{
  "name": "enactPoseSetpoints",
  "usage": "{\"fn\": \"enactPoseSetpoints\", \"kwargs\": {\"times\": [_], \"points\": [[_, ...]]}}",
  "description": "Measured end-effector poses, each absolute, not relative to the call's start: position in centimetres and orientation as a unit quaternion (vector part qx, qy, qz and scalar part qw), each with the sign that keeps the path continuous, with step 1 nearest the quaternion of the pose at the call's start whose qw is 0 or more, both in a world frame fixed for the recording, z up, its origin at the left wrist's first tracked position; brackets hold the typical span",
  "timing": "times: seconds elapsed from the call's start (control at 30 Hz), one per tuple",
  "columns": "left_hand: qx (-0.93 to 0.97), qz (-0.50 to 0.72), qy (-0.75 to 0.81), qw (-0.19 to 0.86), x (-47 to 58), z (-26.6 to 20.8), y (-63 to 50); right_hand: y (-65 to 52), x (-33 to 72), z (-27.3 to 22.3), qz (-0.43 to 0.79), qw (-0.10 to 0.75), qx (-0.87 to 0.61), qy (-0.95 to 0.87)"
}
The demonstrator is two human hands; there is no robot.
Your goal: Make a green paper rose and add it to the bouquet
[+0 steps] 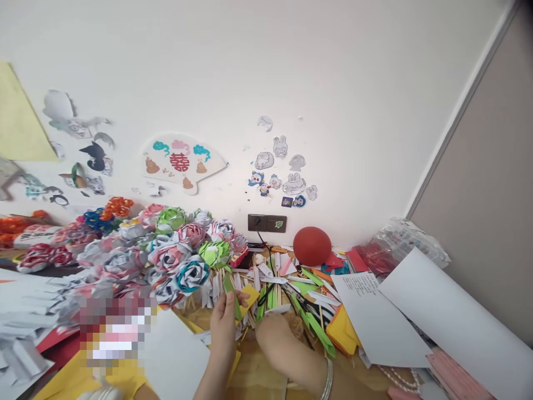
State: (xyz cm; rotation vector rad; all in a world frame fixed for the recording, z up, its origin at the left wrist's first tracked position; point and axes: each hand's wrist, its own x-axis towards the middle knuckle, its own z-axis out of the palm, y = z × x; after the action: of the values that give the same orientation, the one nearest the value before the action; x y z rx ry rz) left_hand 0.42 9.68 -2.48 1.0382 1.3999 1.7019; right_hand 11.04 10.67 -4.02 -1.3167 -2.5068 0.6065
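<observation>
My left hand (pixel 224 315) is closed, thumb and fingers pinching a folded green paper strip (pixel 231 295) that stands nearly upright. Close behind its fingers shows a yellow paper piece (pixel 249 295). To its right, my right hand (pixel 270 329) is bent at the wrist over the pile, with its fingers hidden from view. A silvery bracelet (pixel 328 378) circles that wrist. Around my right hand lie green folded strips (pixel 318 334), white strips and thin wooden sticks (pixel 250 321). Paper flowers (pixel 192 273) in white, pink, green and blue are heaped to the left.
A red balloon (pixel 312 246) rests against the wall by a socket (pixel 266 223) with a plugged-in black cable. White sheets (pixel 381 316) and a clear plastic bag (pixel 410 241) lie on the right. More white paper (pixel 172 350) covers the left front of the wooden table (pixel 258 372).
</observation>
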Motion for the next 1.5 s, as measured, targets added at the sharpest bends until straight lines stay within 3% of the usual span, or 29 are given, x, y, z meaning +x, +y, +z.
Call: {"fn": "enactPoseSetpoints", "kwargs": {"times": [0.13,0.43,0.67,0.77,0.87,1.0,1.1,1.17,1.27,1.5], "points": [[0.415,0.652,0.542,0.329,0.5,-2.8,9.6,10.5,13.2,-1.8,0.127,0.097,-0.513,-0.843],[0.477,0.628,0.531,0.312,1.2,-3.7,10.0,8.8,17.3,3.1,0.043,0.255,-0.588,-0.766],[0.483,0.626,0.523,0.320,1.3,-4.1,10.3,8.7,21.9,6.3,0.280,0.673,-0.482,-0.486],[0.484,0.630,0.508,0.332,1.5,-3.7,10.1,8.6,24.4,8.6,0.302,0.790,-0.382,-0.374],[0.488,0.635,0.487,0.350,1.9,-3.0,9.8,7.5,26.7,10.7,0.267,0.845,-0.297,-0.356],[0.461,0.645,0.421,0.440,2.9,-2.0,9.2,5.1,27.6,11.4,0.239,0.786,-0.348,-0.451],[0.437,0.626,0.361,0.535,4.4,-1.1,8.5,4.1,25.8,9.8,0.223,0.633,-0.463,-0.579],[0.466,0.600,0.356,0.544,5.4,-0.3,8.1,4.1,23.9,8.5,0.247,0.532,-0.469,-0.660],[0.566,0.554,0.391,0.469,6.6,0.9,7.5,4.8,21.6,7.4,0.247,0.482,-0.470,-0.697],[0.746,0.431,0.447,0.240,7.2,3.9,7.7,6.1,22.6,7.4,0.269,0.498,-0.469,-0.678]]}}
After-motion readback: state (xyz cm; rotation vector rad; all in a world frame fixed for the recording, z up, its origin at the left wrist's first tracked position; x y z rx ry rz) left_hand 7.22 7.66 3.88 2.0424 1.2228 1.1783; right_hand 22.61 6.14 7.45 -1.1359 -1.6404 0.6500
